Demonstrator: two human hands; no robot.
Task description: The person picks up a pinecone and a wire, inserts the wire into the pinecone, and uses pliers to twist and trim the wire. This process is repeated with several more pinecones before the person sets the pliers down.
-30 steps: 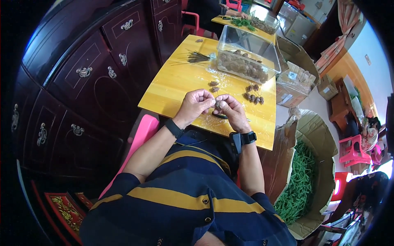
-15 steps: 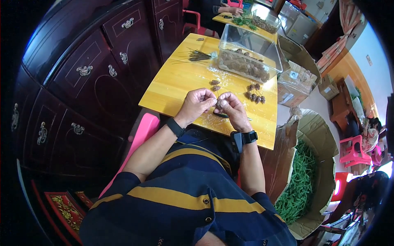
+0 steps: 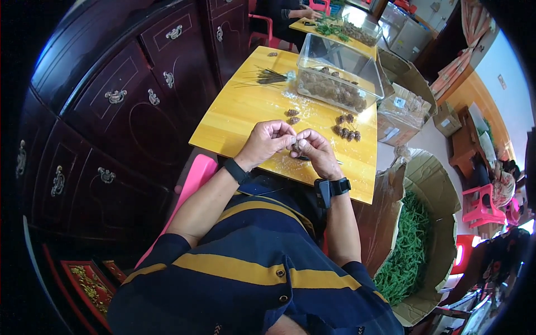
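Both my hands meet over the near edge of the yellow table. My right hand (image 3: pixel 317 152) pinches a small brown pine cone (image 3: pixel 297 146), mostly covered by the fingers. Thumb and forefinger of my left hand (image 3: pixel 268 143) are pressed together against the cone's left side; what they hold is too small to make out. Beyond my hands lie two loose pine cones (image 3: pixel 293 116). To the right sits a group of several pine cones (image 3: pixel 347 132) with thin wires on some. A dark tool, partly hidden, lies under my right hand.
A clear plastic bin (image 3: pixel 340 92) of pine cones stands at the table's far right. Left of it lies a bundle of thin dark wires (image 3: pixel 271 76). A cardboard box (image 3: pixel 446 223) of green sprigs stands at my right; dark cabinets (image 3: pixel 128 106) line the left. Another person sits at the far table.
My fingers have closed in more tightly around the pine cone, and the thin wire standing above it no longer shows. The things on the table stay put.
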